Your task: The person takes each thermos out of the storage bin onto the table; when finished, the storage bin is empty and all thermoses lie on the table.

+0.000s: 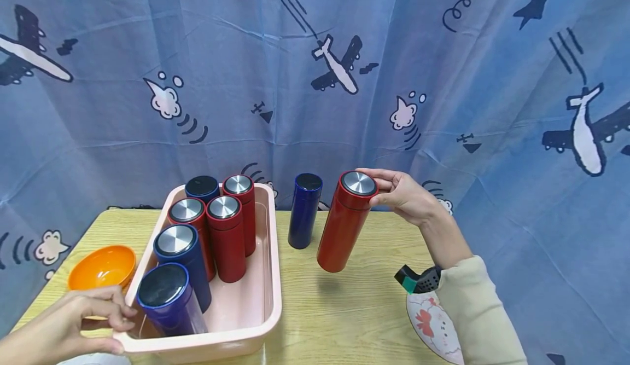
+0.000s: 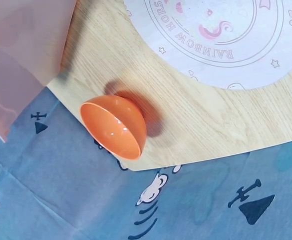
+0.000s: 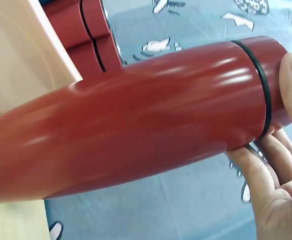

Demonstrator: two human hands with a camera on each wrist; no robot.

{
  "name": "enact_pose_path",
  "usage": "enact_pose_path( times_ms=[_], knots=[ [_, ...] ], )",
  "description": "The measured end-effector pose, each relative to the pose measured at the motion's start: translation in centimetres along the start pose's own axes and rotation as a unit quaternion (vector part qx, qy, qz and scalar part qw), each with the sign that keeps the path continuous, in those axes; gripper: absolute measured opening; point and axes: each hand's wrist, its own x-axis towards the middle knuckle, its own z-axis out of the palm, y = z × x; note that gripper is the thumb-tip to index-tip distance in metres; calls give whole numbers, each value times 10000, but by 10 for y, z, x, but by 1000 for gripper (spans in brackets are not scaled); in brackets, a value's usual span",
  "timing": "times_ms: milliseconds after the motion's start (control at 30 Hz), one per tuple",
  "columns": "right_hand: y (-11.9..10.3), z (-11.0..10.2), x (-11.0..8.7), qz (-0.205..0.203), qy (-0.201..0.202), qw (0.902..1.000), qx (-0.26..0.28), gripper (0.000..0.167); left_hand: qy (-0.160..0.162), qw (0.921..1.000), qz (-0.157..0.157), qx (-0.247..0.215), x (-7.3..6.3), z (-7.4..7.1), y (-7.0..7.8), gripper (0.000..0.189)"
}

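My right hand [image 1: 406,196] grips a red thermos bottle [image 1: 344,231] near its silver-topped lid. The bottle tilts, its base just above the table with a shadow below. In the right wrist view, thumb and fingers curl round the lid end of the red bottle [image 3: 136,120]. At the lower left, my left hand [image 1: 74,321] pinches the near-left corner of a pale pink bin [image 1: 273,277]. Inside the bin stand three red bottles [image 1: 228,250] and three blue ones [image 1: 189,261], upright or leaning slightly. A blue bottle [image 1: 304,217] stands on the table between the bin and the held bottle.
An orange bowl [image 1: 100,269] sits left of the bin; the left wrist view shows the bowl [image 2: 116,125] near the table edge. A round printed mat [image 1: 428,326] lies under my right forearm. Behind the wooden table [image 1: 305,305] hangs a blue curtain [image 1: 275,108].
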Motion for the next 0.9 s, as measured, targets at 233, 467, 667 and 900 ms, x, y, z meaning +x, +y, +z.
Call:
enact_pose_path(
  times_ms=[233, 467, 667, 900],
  knots=[
    [13, -21, -9, 96, 126, 9999, -20, 49, 133, 9995, 238, 160, 1, 0, 0, 31],
    [26, -43, -17, 8, -28, 10000, 15, 47, -47, 9998, -177, 66, -1, -2, 0, 27],
    [43, -61, -21, -51, 121, 9999, 93, 47, -105, 9994, -332, -14, -2, -2, -1, 25],
    [64, -81, -21, -220, 173, 9996, -19, 53, -88, 9997, -211, -42, -2, -2, -2, 29]
  ],
)
